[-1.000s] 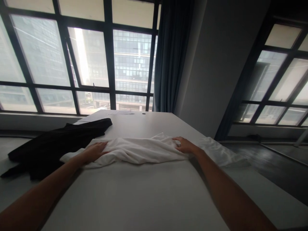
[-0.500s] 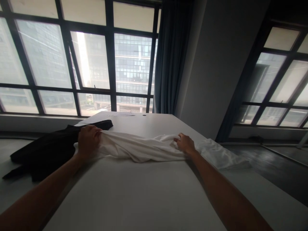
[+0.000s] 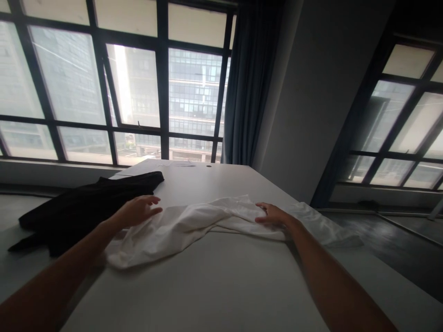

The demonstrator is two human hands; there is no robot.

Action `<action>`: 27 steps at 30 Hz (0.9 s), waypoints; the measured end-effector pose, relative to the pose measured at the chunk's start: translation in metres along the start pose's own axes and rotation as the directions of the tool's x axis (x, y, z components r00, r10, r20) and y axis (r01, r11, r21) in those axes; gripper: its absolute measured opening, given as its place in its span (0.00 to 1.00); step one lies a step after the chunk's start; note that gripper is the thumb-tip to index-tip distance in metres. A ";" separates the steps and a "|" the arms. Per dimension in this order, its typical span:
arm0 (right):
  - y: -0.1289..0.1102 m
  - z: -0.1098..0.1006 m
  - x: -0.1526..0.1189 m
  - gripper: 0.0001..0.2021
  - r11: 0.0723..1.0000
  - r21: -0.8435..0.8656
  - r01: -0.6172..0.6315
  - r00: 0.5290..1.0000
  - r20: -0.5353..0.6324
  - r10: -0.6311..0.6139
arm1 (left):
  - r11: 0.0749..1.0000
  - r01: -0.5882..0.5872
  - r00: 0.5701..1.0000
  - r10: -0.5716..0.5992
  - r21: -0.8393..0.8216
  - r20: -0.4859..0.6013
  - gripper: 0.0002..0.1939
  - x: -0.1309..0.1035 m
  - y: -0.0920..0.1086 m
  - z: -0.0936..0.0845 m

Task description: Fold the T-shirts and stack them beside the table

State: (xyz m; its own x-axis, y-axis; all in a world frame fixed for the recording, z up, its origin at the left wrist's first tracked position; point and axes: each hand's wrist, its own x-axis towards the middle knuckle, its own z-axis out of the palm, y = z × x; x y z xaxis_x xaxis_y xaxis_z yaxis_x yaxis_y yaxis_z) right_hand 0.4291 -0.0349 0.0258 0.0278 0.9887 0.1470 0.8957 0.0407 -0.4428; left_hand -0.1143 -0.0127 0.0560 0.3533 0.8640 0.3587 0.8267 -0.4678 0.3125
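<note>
A crumpled white cloth (image 3: 194,220) lies across the white table (image 3: 194,286). Over its left part is my left hand (image 3: 140,210), fingers apart and pointing right, with nothing in its grasp. My right hand (image 3: 272,214) is at the cloth's right part, thumb and fingers spread and not closed on the fabric. Part of the cloth's left end is hidden behind my left forearm.
Black clothing (image 3: 86,207) is spread on the left side of the table. Thin whitish material (image 3: 325,226) lies beyond my right wrist. A few papers (image 3: 178,163) rest at the far edge, near windows and a dark blue curtain (image 3: 245,87).
Both hands have let go of the white cloth and opened. The cloth has dropped flatter on the table, its left part now nearer to me. My left hand has shifted a little right.
</note>
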 end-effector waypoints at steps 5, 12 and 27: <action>-0.004 -0.003 0.002 0.16 0.996 -0.088 -0.023 0.999 -0.038 0.020 | 0.990 0.008 0.957 -0.047 0.138 0.285 0.35 0.001 -0.015 0.029; 0.002 -0.037 0.015 0.15 0.884 0.463 -0.058 0.863 -0.422 0.278 | 0.997 -0.027 0.989 0.016 0.072 0.146 0.18 0.006 -0.024 -0.008; -0.018 -0.032 -0.006 0.13 0.490 0.872 -0.028 0.940 -0.145 0.310 | 0.989 0.080 0.881 -0.012 -0.124 0.472 0.34 -0.004 0.000 -0.003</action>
State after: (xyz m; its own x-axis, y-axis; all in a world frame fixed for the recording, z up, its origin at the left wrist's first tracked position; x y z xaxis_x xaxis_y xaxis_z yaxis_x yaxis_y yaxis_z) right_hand 0.4268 -0.0464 0.0616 0.3683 0.9208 0.1286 0.0508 0.1181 -0.9917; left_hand -0.1172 -0.0167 0.0575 0.5085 0.8549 -0.1028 0.7914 -0.4170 0.4470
